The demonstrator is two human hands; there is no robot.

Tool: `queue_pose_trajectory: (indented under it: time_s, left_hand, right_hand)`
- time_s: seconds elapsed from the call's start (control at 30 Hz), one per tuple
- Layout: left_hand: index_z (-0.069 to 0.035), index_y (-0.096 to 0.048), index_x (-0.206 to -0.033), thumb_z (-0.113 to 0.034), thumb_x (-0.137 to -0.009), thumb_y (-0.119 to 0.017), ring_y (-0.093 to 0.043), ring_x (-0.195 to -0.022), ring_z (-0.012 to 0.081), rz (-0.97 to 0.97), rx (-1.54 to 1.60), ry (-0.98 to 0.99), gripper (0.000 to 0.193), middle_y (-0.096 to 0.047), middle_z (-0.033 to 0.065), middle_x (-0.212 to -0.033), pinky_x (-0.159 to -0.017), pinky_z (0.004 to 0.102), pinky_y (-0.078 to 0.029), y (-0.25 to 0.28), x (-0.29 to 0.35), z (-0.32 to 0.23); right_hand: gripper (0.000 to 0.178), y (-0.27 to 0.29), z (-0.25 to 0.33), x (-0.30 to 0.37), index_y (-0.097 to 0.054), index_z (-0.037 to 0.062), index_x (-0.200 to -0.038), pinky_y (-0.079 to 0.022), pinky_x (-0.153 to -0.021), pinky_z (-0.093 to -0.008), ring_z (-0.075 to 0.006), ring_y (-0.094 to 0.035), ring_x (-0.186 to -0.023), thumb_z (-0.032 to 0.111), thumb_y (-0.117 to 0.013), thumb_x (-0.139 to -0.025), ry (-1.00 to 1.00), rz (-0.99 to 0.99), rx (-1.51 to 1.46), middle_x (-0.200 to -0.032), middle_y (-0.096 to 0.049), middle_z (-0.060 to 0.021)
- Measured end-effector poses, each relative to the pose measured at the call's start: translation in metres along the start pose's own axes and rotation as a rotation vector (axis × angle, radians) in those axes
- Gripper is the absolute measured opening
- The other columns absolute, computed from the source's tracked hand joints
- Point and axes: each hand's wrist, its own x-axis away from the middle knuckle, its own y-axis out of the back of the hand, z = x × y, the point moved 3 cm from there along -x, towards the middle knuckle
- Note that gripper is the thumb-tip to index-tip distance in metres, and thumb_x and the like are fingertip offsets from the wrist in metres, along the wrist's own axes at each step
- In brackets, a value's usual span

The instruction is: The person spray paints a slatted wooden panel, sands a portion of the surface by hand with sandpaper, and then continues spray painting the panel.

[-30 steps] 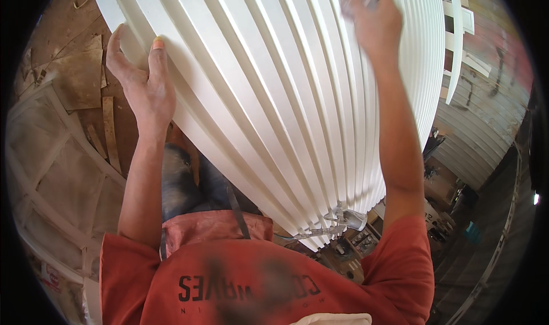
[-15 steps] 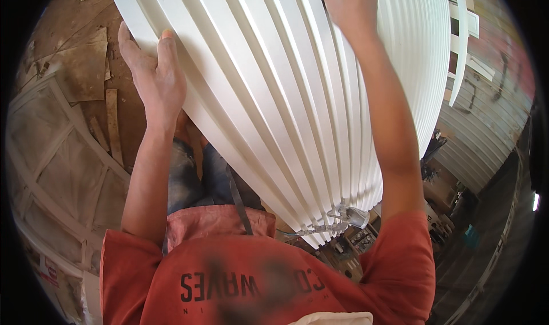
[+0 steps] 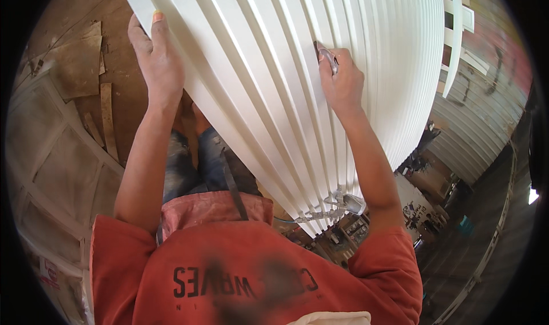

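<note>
I've the white ribbed panel (image 3: 246,99), long smooth parallel slats, right in front of the person; left hand (image 3: 163,67) grips its left edge, thumb on top; right hand (image 3: 344,87) is closed round a small glossy grey tool (image 3: 328,58), dark-tipped, over the ribs. Silvery spray gun (image 3: 353,204), rounded cup, at the panel's lower end.

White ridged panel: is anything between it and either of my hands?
At your right hand, yes: the small grey tool it holds, dark tip toward the white ridged panel; I can't tell whether that tip touches. Nothing visible stands between your left hand and the panel's left edge, where its thumb rests.
</note>
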Motion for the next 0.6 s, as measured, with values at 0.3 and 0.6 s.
queue_pose_trajectory:
  time_s: [0.3, 0.6]
  left_hand:
    - [0.006, -0.035, -0.139, -0.033, -0.106, -0.044, -0.054, -0.103, 0.0168, 0.052, 0.012, 0.026, 0.052, -0.054, 0.0117, -0.113, -0.090, 0.0315, -0.045, 0.005, -0.005, 0.002]
    - [0.005, -0.031, -0.144, -0.040, -0.102, -0.050, -0.054, -0.109, 0.0191, 0.063, 0.057, 0.093, 0.064, -0.054, 0.0143, -0.125, -0.091, 0.0323, -0.046, 0.005, -0.004, 0.019]
  right_hand:
    - [0.011, 0.009, 0.018, -0.025, -0.058, 0.0074, -0.095, -0.049, -0.062, -0.0462, -0.0367, -0.064, -0.070, 0.015, -0.065, -0.091, 0.125, 0.019, -0.002, -0.081, -0.066, -0.0134]
    - [0.012, 0.032, -0.031, 0.141, -0.061, 0.0081, -0.096, -0.050, -0.057, -0.0409, -0.0288, -0.064, -0.064, 0.011, -0.069, -0.088, -0.059, -0.092, -0.079, -0.077, -0.064, -0.0083]
